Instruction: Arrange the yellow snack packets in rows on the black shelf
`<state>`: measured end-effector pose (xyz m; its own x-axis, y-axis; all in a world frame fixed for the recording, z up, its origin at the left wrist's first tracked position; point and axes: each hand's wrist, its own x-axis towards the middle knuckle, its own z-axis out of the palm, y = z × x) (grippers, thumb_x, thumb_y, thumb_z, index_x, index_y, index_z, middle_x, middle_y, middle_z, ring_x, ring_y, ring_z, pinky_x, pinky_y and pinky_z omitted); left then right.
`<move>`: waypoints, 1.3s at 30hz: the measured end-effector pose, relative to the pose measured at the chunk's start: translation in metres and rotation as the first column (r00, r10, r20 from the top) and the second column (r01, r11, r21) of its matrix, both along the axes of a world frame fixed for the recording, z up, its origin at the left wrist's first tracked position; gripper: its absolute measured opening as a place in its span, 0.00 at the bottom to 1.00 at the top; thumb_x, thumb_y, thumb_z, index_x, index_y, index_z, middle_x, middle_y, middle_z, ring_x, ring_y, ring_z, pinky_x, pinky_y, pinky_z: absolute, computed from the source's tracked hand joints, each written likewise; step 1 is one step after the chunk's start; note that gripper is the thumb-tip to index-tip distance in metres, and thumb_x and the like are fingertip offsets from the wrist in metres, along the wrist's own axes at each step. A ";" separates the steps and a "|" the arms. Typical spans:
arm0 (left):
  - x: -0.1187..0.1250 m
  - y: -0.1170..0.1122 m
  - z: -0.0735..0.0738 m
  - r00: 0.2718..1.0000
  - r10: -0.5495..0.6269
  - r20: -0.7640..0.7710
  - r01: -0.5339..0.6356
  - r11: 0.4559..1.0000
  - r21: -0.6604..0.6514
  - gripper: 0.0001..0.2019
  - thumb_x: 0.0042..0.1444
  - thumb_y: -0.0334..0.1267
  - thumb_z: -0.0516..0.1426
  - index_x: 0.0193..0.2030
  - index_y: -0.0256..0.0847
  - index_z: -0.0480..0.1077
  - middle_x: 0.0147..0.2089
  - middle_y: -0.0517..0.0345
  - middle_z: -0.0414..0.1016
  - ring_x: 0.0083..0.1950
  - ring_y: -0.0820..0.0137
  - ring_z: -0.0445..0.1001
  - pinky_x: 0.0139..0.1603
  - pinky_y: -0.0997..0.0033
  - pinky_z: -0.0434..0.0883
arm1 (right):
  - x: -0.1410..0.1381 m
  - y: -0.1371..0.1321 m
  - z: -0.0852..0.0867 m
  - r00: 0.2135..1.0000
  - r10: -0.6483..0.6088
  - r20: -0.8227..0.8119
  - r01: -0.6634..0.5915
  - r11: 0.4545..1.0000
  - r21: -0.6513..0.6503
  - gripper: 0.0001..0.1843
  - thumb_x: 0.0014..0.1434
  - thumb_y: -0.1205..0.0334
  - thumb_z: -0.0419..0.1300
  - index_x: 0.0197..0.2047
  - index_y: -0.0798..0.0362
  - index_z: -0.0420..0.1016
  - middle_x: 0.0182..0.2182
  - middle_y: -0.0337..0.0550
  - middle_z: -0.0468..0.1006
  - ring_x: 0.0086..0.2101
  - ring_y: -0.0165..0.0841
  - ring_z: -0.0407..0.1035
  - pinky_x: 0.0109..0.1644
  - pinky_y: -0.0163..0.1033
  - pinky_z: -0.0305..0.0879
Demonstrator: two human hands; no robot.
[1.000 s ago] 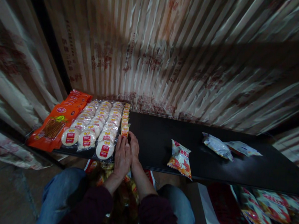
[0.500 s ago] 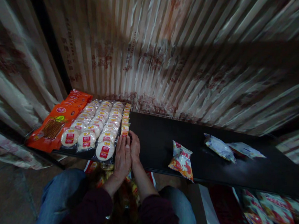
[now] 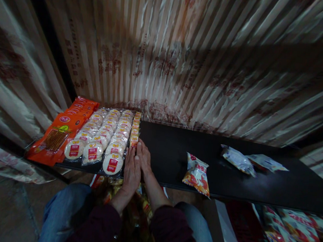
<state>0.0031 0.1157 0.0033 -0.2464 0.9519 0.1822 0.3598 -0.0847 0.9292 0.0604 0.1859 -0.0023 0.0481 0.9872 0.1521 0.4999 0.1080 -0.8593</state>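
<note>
My left hand (image 3: 132, 170) lies with its fingers stretched forward at the near end of a narrow row of small yellow packets (image 3: 135, 129). Pressed close along its right side is my right hand (image 3: 144, 157), fingers also extended, the tips touching the side of that row. Whatever is under the palms is hidden. Left of the hands, several rows of round white rice crackers (image 3: 113, 164) in clear wrappers with red labels overlap one another. Farther left lie overlapping orange snack bags (image 3: 58, 131) with brown sticks showing through a window.
The black shelf (image 3: 165, 147) carries a white and orange snack bag (image 3: 197, 175) and two pale packets (image 3: 239, 160) on the right. Below stand a box of snack bags (image 3: 295, 228) and, between my knees, yellow packets (image 3: 139, 223). Striped sheeting (image 3: 166, 54) hangs behind.
My right hand has slid slightly forward along the packet row. The left hand stays nearly in place; the view has shifted a little.
</note>
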 end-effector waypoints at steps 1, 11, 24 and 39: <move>0.000 0.001 0.000 1.000 0.000 0.004 0.000 1.000 -0.002 0.28 0.63 0.46 0.37 0.65 0.32 0.54 0.69 0.47 0.50 0.71 0.68 0.42 0.70 0.62 0.41 | 0.000 0.000 0.000 1.000 0.001 0.004 -0.001 1.000 0.004 0.25 0.65 0.53 0.41 0.56 0.54 0.68 0.51 0.47 0.74 0.52 0.36 0.67 0.59 0.44 0.59; 0.000 0.002 -0.001 1.000 0.008 -0.017 -0.008 0.999 0.037 0.27 0.63 0.45 0.37 0.65 0.35 0.53 0.68 0.50 0.53 0.71 0.68 0.43 0.70 0.60 0.42 | -0.004 0.003 0.001 1.000 -0.002 0.003 0.002 1.000 -0.003 0.26 0.65 0.53 0.40 0.58 0.54 0.66 0.55 0.46 0.71 0.55 0.35 0.63 0.62 0.43 0.55; -0.003 0.001 0.002 0.999 0.001 -0.043 0.001 0.999 0.043 0.26 0.63 0.46 0.37 0.65 0.40 0.54 0.69 0.54 0.51 0.71 0.69 0.41 0.70 0.62 0.42 | -0.007 -0.001 -0.009 0.993 -0.092 0.069 0.087 0.993 0.076 0.23 0.60 0.58 0.48 0.56 0.55 0.68 0.53 0.49 0.72 0.54 0.36 0.62 0.60 0.45 0.56; -0.004 0.010 -0.003 0.998 -0.001 -0.067 0.005 0.999 0.052 0.28 0.64 0.45 0.37 0.66 0.31 0.50 0.69 0.44 0.50 0.71 0.66 0.44 0.70 0.59 0.46 | -0.005 -0.004 -0.001 0.998 -0.043 0.048 0.039 0.996 0.075 0.20 0.60 0.60 0.47 0.52 0.57 0.70 0.47 0.50 0.74 0.47 0.35 0.68 0.54 0.39 0.62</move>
<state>-0.0004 0.1261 0.0006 -0.2291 0.9413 0.2479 0.4207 -0.1339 0.8972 0.0557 0.1817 -0.0038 0.0787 0.9706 0.2274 0.5469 0.1487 -0.8239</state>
